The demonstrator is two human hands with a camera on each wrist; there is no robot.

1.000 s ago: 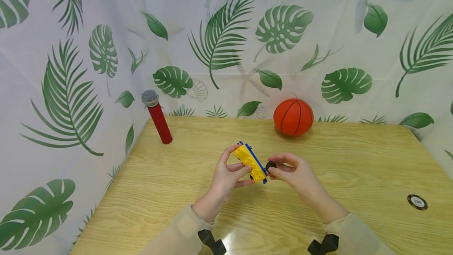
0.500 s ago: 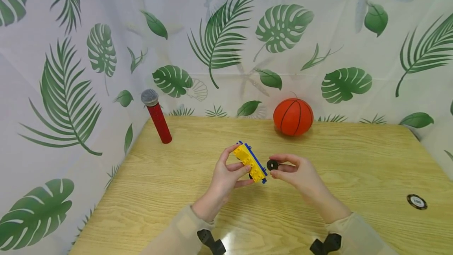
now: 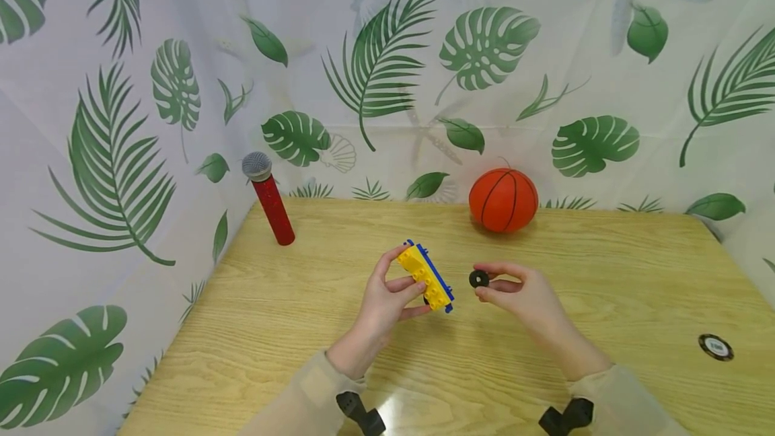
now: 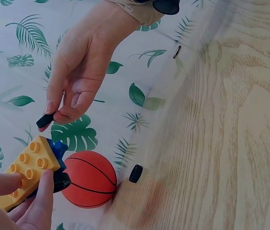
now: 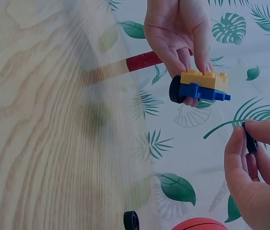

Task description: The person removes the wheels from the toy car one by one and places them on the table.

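My left hand point(image 3: 384, 298) grips a toy brick car point(image 3: 426, 277), with a yellow studded top and a blue base. A black wheel point(image 5: 175, 89) sits on the far side of the car, partly covered by the fingers. Between thumb and fingertips, my right hand point(image 3: 521, 291) pinches a small black toy wheel point(image 3: 479, 278) with a hole through its middle. A short gap separates this wheel from the car's blue edge. Both hands are raised over the wooden table point(image 3: 290, 328).
At the back stands an orange basketball point(image 3: 504, 200). A red microphone point(image 3: 274, 207) with a silver head is at the far left, a round black-and-white chip point(image 3: 716, 347) at the right. Another black wheel-like piece point(image 4: 135, 173) shows near the ball in the wrist views. Leaf-printed cloth surrounds the table.
The black wheel has come away from the car's blue edge and moved right with my right hand, its hole now showing. My left hand and the car have barely shifted.
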